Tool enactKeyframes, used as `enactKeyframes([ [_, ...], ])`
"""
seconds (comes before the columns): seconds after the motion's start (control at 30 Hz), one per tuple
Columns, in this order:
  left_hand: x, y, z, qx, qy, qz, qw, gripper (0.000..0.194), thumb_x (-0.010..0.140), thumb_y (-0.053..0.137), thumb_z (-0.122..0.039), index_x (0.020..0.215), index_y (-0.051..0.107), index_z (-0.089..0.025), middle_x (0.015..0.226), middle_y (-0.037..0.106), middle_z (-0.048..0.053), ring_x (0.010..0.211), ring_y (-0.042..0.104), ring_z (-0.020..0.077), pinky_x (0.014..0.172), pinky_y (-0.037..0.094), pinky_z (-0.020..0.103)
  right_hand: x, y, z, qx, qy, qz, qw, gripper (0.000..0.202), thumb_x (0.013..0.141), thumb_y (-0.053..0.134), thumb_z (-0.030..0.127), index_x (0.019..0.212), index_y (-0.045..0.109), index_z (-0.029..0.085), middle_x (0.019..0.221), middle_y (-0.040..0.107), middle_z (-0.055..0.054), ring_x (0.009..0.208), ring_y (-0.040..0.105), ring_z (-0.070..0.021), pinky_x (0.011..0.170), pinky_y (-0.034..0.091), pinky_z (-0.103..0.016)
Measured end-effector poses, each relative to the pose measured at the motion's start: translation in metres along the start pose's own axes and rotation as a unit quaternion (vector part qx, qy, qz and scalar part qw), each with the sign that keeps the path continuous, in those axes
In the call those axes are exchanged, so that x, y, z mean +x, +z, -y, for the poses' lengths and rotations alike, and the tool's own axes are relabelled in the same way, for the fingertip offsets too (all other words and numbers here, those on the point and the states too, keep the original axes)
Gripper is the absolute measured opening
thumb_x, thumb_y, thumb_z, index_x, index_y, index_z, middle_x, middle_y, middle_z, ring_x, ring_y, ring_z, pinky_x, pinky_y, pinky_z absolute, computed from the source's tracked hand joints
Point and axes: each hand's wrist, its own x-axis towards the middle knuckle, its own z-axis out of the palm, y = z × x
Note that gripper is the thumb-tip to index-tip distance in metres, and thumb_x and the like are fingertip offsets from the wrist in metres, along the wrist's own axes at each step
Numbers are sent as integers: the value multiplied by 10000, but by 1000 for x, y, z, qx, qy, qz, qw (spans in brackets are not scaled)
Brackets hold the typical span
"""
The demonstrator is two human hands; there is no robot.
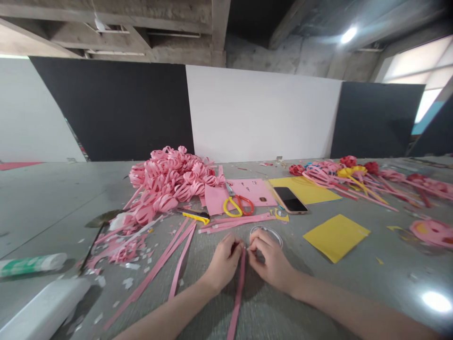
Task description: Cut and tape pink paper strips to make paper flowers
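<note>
1. The left hand [226,255] has its grip pinched on the far end of a pink strip [238,300]; the right hand [271,257] has its fingertips drawn together just beside it, and I cannot tell whether they grasp anything
2. The strip lies between the forearms, running from the left fingertips toward the near edge of view
3. To work this end well, I would keep the left pinch close to the tip, let the tail lie untwisted, and bring the right fingertips in squarely, pressing lightly so the strip does not crease
4. Just behind the right hand: one ring [277,233], partly hidden
5. Beyond, on the surface [53,203]: one pair of scissors [235,196], one knife [196,216], one phone [290,199]
6. Two larger yellow sheets [336,237], one partly under the phone
7. At the left: one tube [33,265], one white block [47,309]
8. One heap of pink loops [173,179], too tangled to count singly
</note>
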Motion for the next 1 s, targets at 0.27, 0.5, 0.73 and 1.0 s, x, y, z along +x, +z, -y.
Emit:
enactKeyframes([
  [0.27, 5, -3, 2, -52, -69, -30, 996, 252, 717, 473, -363, 569, 449, -161, 493, 344, -67, 465, 318, 82, 470, 254, 196, 0, 0, -1, 4, 10, 9, 1000, 117, 716, 443, 72, 748, 449, 184, 778, 515, -25, 773, 471, -162, 713, 384, -298],
  [0.5, 5, -5, -1, -85, -105, 20, 991, 249, 711, 501, -350, 626, 567, -126, 437, 356, -70, 414, 291, 68, 424, 214, 193, 2, 2, -5, -6, 77, 7, 997, 123, 678, 547, 126, 712, 449, 192, 684, 494, 0, 737, 477, -172, 637, 390, -270],
  [0.73, 4, -5, -2, -88, -95, 46, 991, 262, 720, 496, -357, 656, 585, -118, 455, 373, -62, 423, 307, 66, 419, 217, 190, 6, 0, -6, 26, 130, 37, 991, 168, 661, 579, 144, 669, 418, 192, 647, 477, 27, 642, 459, -137, 574, 355, -231],
  [1.0, 2, -4, -2, -70, -59, 88, 992, 200, 718, 506, -307, 658, 572, -128, 484, 403, -57, 432, 333, 63, 423, 242, 182, 5, 2, -9, 61, 152, 59, 985, 130, 680, 527, 137, 706, 411, 189, 616, 453, 43, 573, 447, -109, 516, 333, -200],
])
